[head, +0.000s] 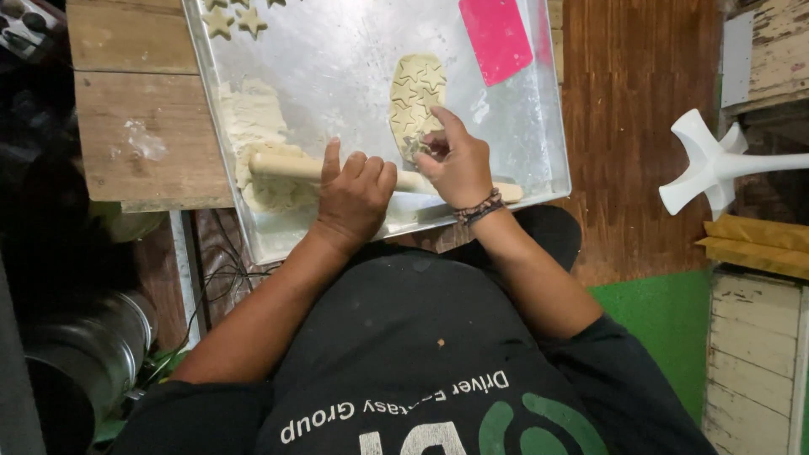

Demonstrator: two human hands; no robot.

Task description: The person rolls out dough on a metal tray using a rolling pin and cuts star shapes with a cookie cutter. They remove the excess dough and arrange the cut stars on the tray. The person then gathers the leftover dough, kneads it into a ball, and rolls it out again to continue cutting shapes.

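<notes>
A large metal tray (354, 59) lies on a wooden table. On it sits a flat oval of rolled dough (415, 88) stamped with star outlines. My right hand (455, 160) pinches a small star cutter at the near end of that dough. My left hand (356, 195) rests with fingers curled on a wooden rolling pin (282, 164) that lies across the tray's near side. A lump of rough dough (253, 126) lies under the pin's left end. Cut-out dough stars (234, 18) sit at the tray's far left corner.
A pink plastic scraper (497, 35) lies at the tray's far right. The wooden table (126, 101) extends left of the tray. A white stand (716, 164) is on the right, a metal pot (80, 358) at lower left beside cables.
</notes>
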